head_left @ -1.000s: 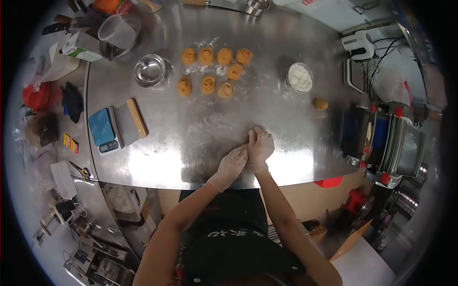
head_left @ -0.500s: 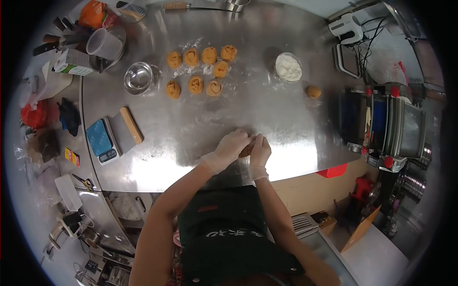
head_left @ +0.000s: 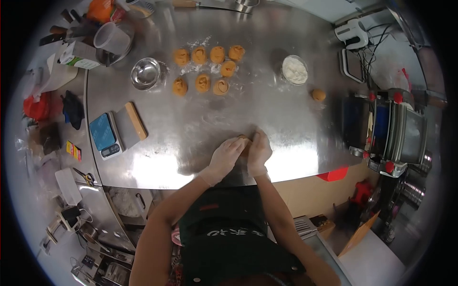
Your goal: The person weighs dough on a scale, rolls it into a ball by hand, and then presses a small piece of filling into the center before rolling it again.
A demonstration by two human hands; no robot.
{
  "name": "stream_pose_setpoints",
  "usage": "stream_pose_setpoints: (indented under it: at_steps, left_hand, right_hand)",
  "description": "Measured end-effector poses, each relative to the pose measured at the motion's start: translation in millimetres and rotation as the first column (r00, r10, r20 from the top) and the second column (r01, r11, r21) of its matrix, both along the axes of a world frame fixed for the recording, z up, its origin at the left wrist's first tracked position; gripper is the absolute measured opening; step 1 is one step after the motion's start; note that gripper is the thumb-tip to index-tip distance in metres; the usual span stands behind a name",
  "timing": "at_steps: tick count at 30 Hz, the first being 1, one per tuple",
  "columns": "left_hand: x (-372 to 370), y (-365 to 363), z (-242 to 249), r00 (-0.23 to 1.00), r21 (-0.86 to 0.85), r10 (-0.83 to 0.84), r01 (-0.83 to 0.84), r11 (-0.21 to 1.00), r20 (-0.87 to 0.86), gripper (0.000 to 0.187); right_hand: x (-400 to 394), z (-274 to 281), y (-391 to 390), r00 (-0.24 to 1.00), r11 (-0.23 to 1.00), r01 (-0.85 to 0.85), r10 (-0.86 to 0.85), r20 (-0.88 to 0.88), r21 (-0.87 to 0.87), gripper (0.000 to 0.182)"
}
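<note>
My left hand (head_left: 228, 154) and my right hand (head_left: 258, 151), both in thin gloves, are cupped together around a small orange dough piece (head_left: 244, 141) near the front of the steel table (head_left: 191, 128). Only a sliver of that dough shows between the fingers. Several rolled orange dough pieces (head_left: 210, 69) lie in two rows on a floured patch at the far side. One more orange dough ball (head_left: 318, 95) lies alone at the right, near a white bowl of flour (head_left: 294, 70).
A blue scale (head_left: 104, 134) and a wooden-handled bench scraper (head_left: 130, 122) lie at the left, with a small steel bowl (head_left: 145, 73) behind them. A dough sheeter (head_left: 391, 131) stands at the right edge. Cartons, cups and clutter fill the far left.
Both hands stayed pressed together over the dough piece, shifting slightly on the table; the left hand moved over the dough and back beside the right. The view swung a little.
</note>
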State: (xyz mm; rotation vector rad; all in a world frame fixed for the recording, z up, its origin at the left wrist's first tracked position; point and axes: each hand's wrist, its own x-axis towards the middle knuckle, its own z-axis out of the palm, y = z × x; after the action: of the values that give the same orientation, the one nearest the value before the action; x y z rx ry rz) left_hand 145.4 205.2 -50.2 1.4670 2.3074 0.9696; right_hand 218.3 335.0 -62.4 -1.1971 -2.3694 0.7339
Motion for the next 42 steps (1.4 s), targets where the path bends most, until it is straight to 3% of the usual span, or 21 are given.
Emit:
stream_pose_setpoints:
  at_steps: [3,6,9,10,11,12,13,14,17,20,22,25,29,31,32,34,37,38,41,42]
  left_hand:
    - [35.3,-5.2,6.1,0.979,-0.036,0.179,-0.176,0.984,0.099,0.049]
    - [46.7,7.7,-3.9,0.946,-0.075,0.284,-0.275,0.958,0.156,0.053]
    - [41.9,12.4,-8.1,0.895,-0.156,0.367,-0.337,0.928,0.253,0.053]
    - [38.7,13.7,-6.4,0.875,-0.182,0.379,-0.337,0.924,0.3,0.054]
    - [37.4,13.3,-4.0,0.853,-0.209,0.389,-0.334,0.919,0.349,0.055]
    - [36.7,11.8,-0.9,0.8,-0.201,0.437,-0.389,0.899,0.41,0.054]
    - [36.9,10.7,1.5,0.741,-0.195,0.478,-0.441,0.876,0.471,0.054]
    - [36.2,10.9,3.1,0.675,-0.193,0.514,-0.494,0.848,0.53,0.053]
    - [27.4,1.0,-4.3,0.867,0.088,0.44,-0.47,0.878,0.235,0.046]
    - [19.5,4.5,-16.9,0.929,0.026,0.344,-0.351,0.936,0.139,0.042]
    - [12.3,7.8,-16.3,0.922,0.047,0.334,-0.349,0.936,0.194,0.039]
    - [16.0,17.9,-19.1,0.911,-0.031,0.36,-0.362,0.932,0.202,0.036]
    - [10.4,17.2,4.8,0.866,-0.061,0.393,-0.395,0.917,0.31,0.029]
    - [14.2,11.7,-5.5,0.742,-0.033,0.415,-0.47,0.882,0.527,0.029]
    - [13.9,12.4,-11.4,0.667,-0.019,0.412,-0.512,0.859,0.621,0.029]
    - [5.5,18.2,-10.3,0.782,-0.039,0.35,-0.387,0.921,0.516,0.031]
    - [14.5,23.5,-15.2,0.852,-0.056,0.294,-0.3,0.952,0.434,0.035]
    - [18.5,27.7,-17.8,0.865,-0.046,0.277,-0.284,0.958,0.419,0.036]
    - [23.9,27.2,-0.4,0.588,-0.102,0.527,-0.603,0.792,0.614,0.027]
    - [26.6,25.0,-2.3,0.44,-0.201,0.527,-0.597,0.776,0.727,0.025]
  right_hand:
    - [18.1,14.2,-10.6,0.961,0.887,0.277,-0.26,0.096,-0.369,0.022]
    - [29.2,-2.7,-15.0,0.903,0.589,0.347,-0.419,0.091,-0.729,0.026]
    - [-5.3,38.2,-12.4,0.968,0.835,0.248,-0.191,0.164,-0.491,0.021]
    - [-13.9,31.3,-8.4,0.993,0.961,0.08,-0.053,0.107,-0.266,0.02]
    - [-21.4,21.3,-3.4,0.992,0.995,-0.094,0.095,0.087,-0.016,0.018]
    - [-29.7,13.9,1.1,0.965,0.937,-0.258,0.24,0.102,0.235,0.017]
    - [-38.6,10.7,5.1,0.925,0.878,-0.379,0.37,0.089,0.292,0.015]
    - [-43.8,6.3,9.9,0.909,0.86,-0.415,0.402,0.109,0.296,0.015]
    - [-52.1,-11.1,21.6,0.875,0.835,-0.484,0.456,0.163,0.262,0.015]
    - [-61.0,-2.4,28.0,0.884,0.867,-0.465,0.443,0.148,0.18,0.012]
    - [-57.0,35.3,17.0,0.892,0.883,-0.452,0.446,0.07,0.128,0.011]
    - [-31.6,12.6,4.5,0.948,0.95,-0.272,0.238,0.211,0.154,0.009]
    - [-36.6,-23.6,32.0,0.9,0.823,-0.433,0.376,0.219,0.367,0.017]
    - [-47.9,0.5,37.9,0.863,0.743,-0.505,0.418,0.283,0.44,0.013]
    - [-43.9,4.2,37.3,0.874,0.764,-0.486,0.413,0.256,0.425,0.01]
    - [-38.7,9.9,31.0,0.888,0.795,-0.46,0.419,0.189,0.396,0.008]
    - [-20.7,3.4,10.4,0.97,0.977,-0.151,0.118,0.212,0.15,0.007]
    - [-17.2,-2.4,14.9,0.977,0.967,-0.165,0.133,0.168,0.196,0.006]
    - [-29.4,-17.2,33.2,0.981,0.936,-0.195,0.179,0.08,0.292,0.011]
    - [-29.9,-14.4,34.7,0.98,0.937,-0.195,0.173,0.101,0.29,0.012]
